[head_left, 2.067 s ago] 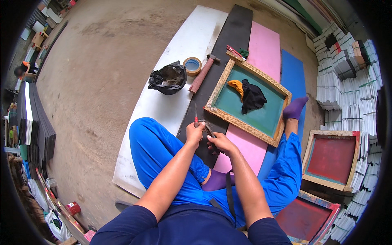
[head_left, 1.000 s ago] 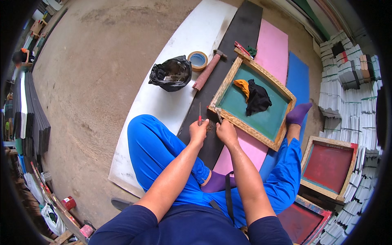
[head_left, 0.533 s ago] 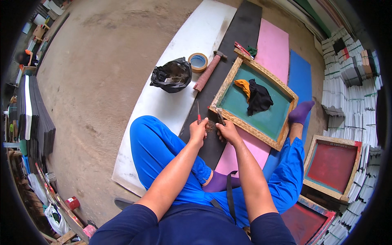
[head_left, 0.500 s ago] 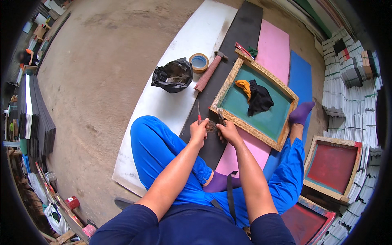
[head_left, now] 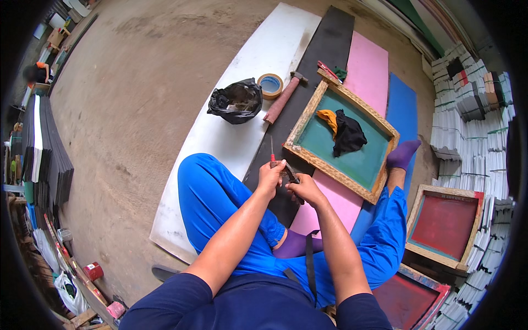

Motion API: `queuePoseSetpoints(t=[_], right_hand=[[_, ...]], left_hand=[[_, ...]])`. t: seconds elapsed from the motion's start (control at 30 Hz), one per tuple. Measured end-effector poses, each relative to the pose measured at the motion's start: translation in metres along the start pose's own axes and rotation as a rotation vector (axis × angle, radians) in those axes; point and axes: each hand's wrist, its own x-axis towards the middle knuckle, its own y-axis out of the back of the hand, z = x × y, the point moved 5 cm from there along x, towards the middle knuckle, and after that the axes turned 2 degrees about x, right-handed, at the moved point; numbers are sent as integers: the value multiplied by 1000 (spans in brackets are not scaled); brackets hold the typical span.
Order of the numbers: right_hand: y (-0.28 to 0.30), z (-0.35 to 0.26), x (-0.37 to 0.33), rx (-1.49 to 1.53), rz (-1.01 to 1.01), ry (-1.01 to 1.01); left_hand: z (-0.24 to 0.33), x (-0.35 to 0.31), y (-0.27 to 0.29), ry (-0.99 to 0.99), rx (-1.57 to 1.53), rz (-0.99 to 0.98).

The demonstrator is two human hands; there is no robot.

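Head view: Work judged mid-job. Both tools in hand, neither seen touching frame (head_left: 333, 170); its teal mesh (head_left: 320, 144) spans all 4 sides, so frame judged assembled. Pale residue at corner nearest hands; whether that corner's done, can't tell. Amt left can't be read from this view.

L grip (head_left: 269, 179): fingers closed round driver (head_left: 273, 158), red hdl, thin shaft pointing up & away; awl or screwdriver, can't tell. No gap seen betw. fingers & hdl.

R grip (head_left: 308, 190): fingers wrapped on dark pliers (head_left: 293, 176) (prob.), working end twd L thumb. Contact w/ L grip unclear; how far pliers' jaws are apart, too small to tell. Anything pinched there: unclear.

Pos.: driver & pliers held over blk mat (head_left: 318, 60), just off frame's near-L corner. Frame lies tilted in plan across blk, pink mat (head_left: 369, 63) & blue mat (head_left: 403, 99). Blk cloth (head_left: 348, 135) & yellow cloth (head_left: 327, 117) on mesh.

Nearby: hammer (head_left: 282, 103) beyond hands, hdl wrapped, along blk/white edge; tape (head_left: 270, 86) and blk bag (head_left: 236, 102) on white mat (head_left: 206, 176). Red-mesh frame (head_left: 415, 219) at R, apart.
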Motion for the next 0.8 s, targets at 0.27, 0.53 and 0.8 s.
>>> queuePoseSetpoints(t=[0.27,0.53,0.8], right_hand=[[-6,-5,-14,264,-241,-222],[10,-6,-3,166,-170,-292],[31,-24,20,59,-19,-330]], left_hand=[[-7,3,8,-16,-27,93],[3,3,21,-109,197,284],[1,-4,24,-84,287,343]])
